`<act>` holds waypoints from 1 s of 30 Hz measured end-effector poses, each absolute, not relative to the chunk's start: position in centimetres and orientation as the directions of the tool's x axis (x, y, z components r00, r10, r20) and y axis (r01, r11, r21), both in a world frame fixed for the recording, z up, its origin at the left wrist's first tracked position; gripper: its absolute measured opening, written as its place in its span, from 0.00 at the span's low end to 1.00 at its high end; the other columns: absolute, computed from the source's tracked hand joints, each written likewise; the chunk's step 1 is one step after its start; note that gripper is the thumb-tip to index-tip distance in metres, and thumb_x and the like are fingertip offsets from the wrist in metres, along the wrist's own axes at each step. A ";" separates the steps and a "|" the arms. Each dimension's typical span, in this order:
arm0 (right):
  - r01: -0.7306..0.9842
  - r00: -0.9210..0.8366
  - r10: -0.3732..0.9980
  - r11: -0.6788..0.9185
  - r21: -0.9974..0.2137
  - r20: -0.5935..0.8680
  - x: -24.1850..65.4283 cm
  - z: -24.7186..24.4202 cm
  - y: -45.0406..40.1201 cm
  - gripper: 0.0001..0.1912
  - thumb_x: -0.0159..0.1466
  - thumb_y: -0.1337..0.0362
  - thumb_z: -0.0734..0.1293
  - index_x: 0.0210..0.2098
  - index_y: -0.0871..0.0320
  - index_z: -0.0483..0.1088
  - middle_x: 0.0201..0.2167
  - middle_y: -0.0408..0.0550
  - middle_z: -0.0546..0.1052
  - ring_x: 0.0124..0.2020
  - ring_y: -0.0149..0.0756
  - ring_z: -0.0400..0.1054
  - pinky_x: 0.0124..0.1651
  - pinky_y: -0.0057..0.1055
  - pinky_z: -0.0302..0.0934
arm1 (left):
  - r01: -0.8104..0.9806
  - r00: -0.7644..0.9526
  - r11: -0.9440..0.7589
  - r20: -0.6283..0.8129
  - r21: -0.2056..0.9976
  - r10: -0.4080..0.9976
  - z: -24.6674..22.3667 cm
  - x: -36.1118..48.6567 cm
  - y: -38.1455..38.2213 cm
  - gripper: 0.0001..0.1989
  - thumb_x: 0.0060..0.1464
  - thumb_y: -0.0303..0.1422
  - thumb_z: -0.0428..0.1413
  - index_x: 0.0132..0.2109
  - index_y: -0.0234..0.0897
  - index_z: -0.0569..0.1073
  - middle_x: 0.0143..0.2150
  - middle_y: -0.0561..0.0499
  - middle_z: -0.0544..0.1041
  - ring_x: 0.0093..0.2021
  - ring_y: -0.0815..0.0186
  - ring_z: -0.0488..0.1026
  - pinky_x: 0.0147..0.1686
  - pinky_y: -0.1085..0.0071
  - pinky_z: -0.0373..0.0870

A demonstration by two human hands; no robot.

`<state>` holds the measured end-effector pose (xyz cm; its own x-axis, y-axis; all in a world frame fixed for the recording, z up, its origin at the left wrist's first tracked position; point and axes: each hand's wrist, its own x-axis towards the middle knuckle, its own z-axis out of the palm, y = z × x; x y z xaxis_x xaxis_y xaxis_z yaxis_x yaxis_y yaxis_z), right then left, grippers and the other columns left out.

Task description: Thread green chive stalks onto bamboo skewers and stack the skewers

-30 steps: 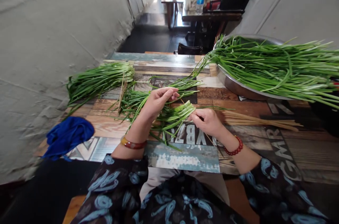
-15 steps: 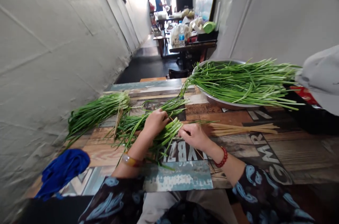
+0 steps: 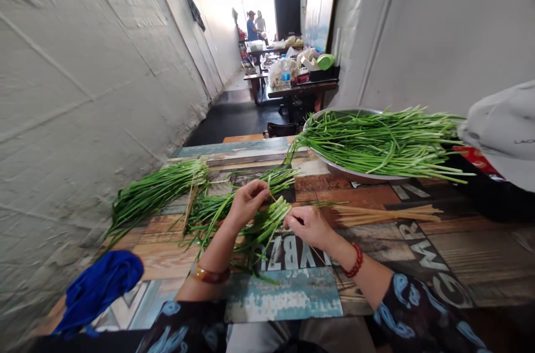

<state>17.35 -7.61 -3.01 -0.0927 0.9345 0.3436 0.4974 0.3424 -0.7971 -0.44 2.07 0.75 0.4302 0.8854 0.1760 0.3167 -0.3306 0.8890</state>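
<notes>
A small bunch of garlic chives (image 3: 273, 218) lies between my hands, its pale cut ends pointing right. My left hand (image 3: 247, 202) is closed in a pinch above the bunch, with a thin bamboo skewer (image 3: 272, 196) at its fingertips. My right hand (image 3: 310, 225) is closed around the same skewer beside the pale ends; the stick's other end slants out below the hand. How the skewer passes among the stalks is partly hidden by my fingers. Loose chives (image 3: 211, 211) lie under and beside my left forearm.
Left lies a chive bundle (image 3: 156, 191) with skewers (image 3: 190, 208) across its pale end. A metal bowl (image 3: 334, 166) heaped with chives stands at back right. Bamboo skewers (image 3: 388, 214) lie right, a blue cloth (image 3: 104, 286) front left, a grey cap (image 3: 501, 130) far right. Two people stand far back.
The head view has tilted up, so everything sits lower. My left hand has lifted slightly from the chives, showing more of the skewer. My right hand keeps its place by the pale ends.
</notes>
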 end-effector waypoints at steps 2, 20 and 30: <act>0.497 -0.087 0.933 0.345 -0.796 0.349 17.4 -3.1 -7.5 0.14 0.61 0.72 0.61 0.22 0.60 0.74 0.20 0.43 0.76 0.23 0.28 0.68 0.28 0.23 0.55 | 0.181 0.430 -0.202 0.107 0.963 0.896 0.9 -0.3 1.7 0.12 0.54 0.40 0.58 0.37 0.34 0.71 0.28 0.53 0.73 0.28 0.71 0.67 0.31 0.75 0.64; 0.536 -0.038 0.947 0.289 -0.793 0.319 18.0 -1.5 -8.7 0.14 0.64 0.66 0.61 0.28 0.59 0.77 0.20 0.43 0.76 0.21 0.30 0.69 0.29 0.25 0.62 | -0.046 0.496 0.024 0.003 0.999 0.868 0.3 -0.6 0.7 0.14 0.51 0.40 0.62 0.38 0.31 0.78 0.24 0.54 0.70 0.24 0.75 0.62 0.26 0.77 0.58; 0.541 -0.039 0.940 0.306 -0.783 0.340 18.0 -1.6 -8.7 0.15 0.64 0.65 0.61 0.26 0.57 0.77 0.27 0.46 0.81 0.27 0.34 0.74 0.34 0.28 0.66 | -0.016 0.526 0.016 -0.005 1.000 0.850 0.5 -0.4 0.2 0.19 0.53 0.40 0.59 0.48 0.31 0.78 0.18 0.58 0.63 0.20 0.76 0.55 0.21 0.77 0.50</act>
